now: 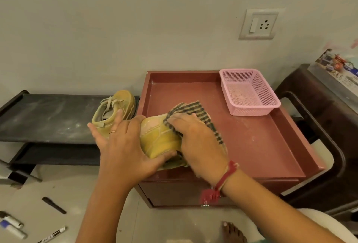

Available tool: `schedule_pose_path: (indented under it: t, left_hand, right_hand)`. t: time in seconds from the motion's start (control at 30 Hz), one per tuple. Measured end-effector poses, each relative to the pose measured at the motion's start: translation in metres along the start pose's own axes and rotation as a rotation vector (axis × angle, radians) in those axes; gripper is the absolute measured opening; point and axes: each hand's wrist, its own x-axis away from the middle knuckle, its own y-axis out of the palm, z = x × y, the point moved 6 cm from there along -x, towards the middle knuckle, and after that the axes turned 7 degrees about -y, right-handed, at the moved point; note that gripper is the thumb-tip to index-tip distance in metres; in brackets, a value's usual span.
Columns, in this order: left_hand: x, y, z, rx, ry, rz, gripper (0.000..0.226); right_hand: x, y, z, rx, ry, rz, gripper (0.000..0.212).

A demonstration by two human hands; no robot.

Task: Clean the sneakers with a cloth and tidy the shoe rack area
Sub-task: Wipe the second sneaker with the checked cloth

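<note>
Sneaker (160,140) between hands (124,145) (195,142) (right holds cloth (193,110))

Dim, warm indoor light w/ soft shadows. Slightly soft focus overall. Wide-angle bending at edges; no glare.

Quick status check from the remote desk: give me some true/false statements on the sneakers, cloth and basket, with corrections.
1. The right hand presses the checked cloth onto the held sneaker. True.
2. The second sneaker sits in the pink basket. False: it sits on the black rack.
3. The markers lie in the pink basket. False: they lie on the floor; the basket looks empty.
4. The left hand grips the held sneaker. True.
</note>
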Motion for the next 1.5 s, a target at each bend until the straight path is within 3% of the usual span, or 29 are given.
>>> schedule_pose_path:
  t: [0.1,0.23,0.4,0.5,0.57,0.67,0.83,0.9,1.0,1.17,1.23,1.33,1.43,1.5]
  left_hand:
    - [0.003,-0.001,0.001,-0.031,0.011,-0.004,0.107]
    - [0.002,-0.001,0.002,-0.041,0.014,-0.024,0.109]
    - [0.002,0.000,-0.001,0.000,-0.011,0.013,0.096]
    - [0.003,0.000,-0.005,-0.027,-0.009,-0.005,0.104]
    - [0.002,0.000,-0.007,-0.025,-0.032,-0.015,0.107]
    - [0.001,-0.001,-0.009,-0.001,-0.066,-0.005,0.110]
    - [0.001,0.004,-0.020,0.028,-0.151,-0.034,0.117]
    - [-0.001,0.007,-0.024,0.042,-0.176,-0.050,0.124]
    - [-0.004,0.009,-0.027,0.068,-0.184,-0.064,0.126]
    - [-0.009,0.013,-0.032,0.121,-0.213,-0.080,0.120]
    - [-0.008,0.013,-0.033,0.126,-0.200,-0.087,0.119]
    - [-0.008,0.012,-0.033,0.124,-0.200,-0.099,0.117]
    - [-0.009,0.012,-0.033,0.123,-0.211,-0.108,0.116]
    - [-0.009,0.012,-0.033,0.120,-0.216,-0.108,0.115]
  right_hand:
    - [0.005,0.001,-0.003,0.000,-0.038,-0.063,0.055]
    - [0.001,-0.010,0.022,0.197,0.027,0.030,0.053]
    - [0.004,0.006,-0.014,-0.070,-0.063,0.003,0.048]
    - [0.007,0.004,0.001,0.075,-0.111,-0.020,0.051]
    - [0.000,-0.004,0.026,0.120,-0.004,-0.019,0.055]
    - [-0.006,-0.008,0.058,-0.030,0.148,-0.002,0.052]
    - [0.009,-0.029,0.115,-0.305,0.579,0.319,0.048]
    - [0.008,-0.023,0.095,-0.265,0.435,0.298,0.050]
    - [0.011,0.014,0.064,-0.087,0.082,0.026,0.066]
    - [0.005,0.005,0.100,-0.017,0.299,0.016,0.064]
    - [0.002,0.011,0.083,-0.018,0.219,-0.001,0.060]
    - [0.006,0.023,0.066,0.029,0.063,-0.075,0.073]
    - [0.008,0.014,0.090,0.165,0.157,-0.118,0.074]
    - [0.009,0.012,0.089,0.087,0.177,-0.051,0.068]
